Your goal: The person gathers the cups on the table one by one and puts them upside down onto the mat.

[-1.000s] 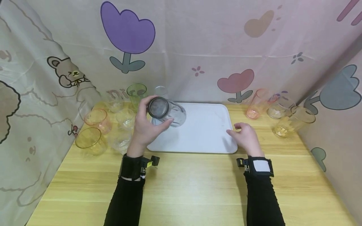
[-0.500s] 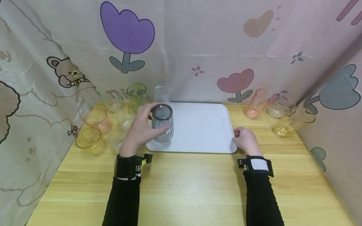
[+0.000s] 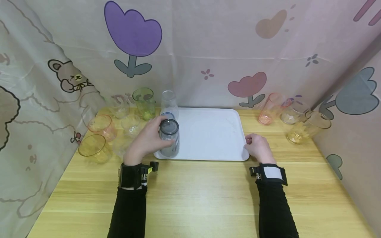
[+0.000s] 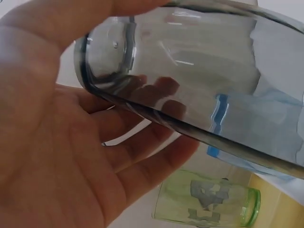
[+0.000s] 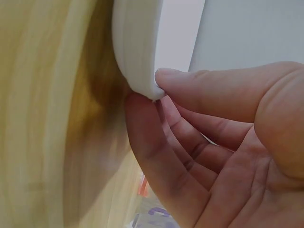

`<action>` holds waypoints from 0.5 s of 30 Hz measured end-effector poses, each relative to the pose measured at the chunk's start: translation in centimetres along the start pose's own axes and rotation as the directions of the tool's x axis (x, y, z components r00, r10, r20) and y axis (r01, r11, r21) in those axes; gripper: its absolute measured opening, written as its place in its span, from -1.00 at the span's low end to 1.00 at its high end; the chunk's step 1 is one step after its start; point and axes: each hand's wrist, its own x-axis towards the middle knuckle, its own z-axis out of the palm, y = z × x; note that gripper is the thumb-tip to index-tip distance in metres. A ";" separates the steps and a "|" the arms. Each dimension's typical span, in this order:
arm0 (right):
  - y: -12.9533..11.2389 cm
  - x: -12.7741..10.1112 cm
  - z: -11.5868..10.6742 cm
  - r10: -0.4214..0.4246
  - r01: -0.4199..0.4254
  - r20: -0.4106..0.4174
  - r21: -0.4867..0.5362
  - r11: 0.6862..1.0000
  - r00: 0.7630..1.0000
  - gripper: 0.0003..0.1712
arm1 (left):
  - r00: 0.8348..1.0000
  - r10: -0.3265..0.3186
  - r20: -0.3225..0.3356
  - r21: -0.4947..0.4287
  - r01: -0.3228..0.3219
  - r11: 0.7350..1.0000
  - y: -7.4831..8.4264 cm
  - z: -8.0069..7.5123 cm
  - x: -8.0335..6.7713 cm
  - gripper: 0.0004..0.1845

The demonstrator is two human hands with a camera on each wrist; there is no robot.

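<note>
Nearest to us, two black sleeves with wrist straps run out over the wooden table. Our left hand wraps its curled fingers and thumb round a smoky grey glass, which stands upside down on the near left corner of the white tray, base uppermost. From the left wrist view the grey glass fills most of the picture, with the fingers showing through its wall and the thumb pressed over the top side.

Our right hand is at the tray's near right corner. The right wrist view shows the thumb laid on the top of the tray's rim and the fingers curled beneath it, so the corner is pinched between them.

Just beyond the grey glass stands a clear glass at the far left corner of the tray; whether it stands on the tray or just off it we cannot tell. Left of the tray sit a yellow glass, a pink glass, several clear ones and a green glass. The green glass also shows below the fingers in the left wrist view.

Well apart, on the far right of the table, a pink tumbler, a clear tumbler and an amber tumbler lean against the flower-printed cloth.
</note>
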 end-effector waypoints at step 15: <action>-0.1 0.0 -0.1 -0.003 0.003 0.012 -0.006 1.000 1.000 -0.50 | 0.998 -0.057 0.029 0.017 0.057 0.998 -1.1 -0.3 0.1 -0.03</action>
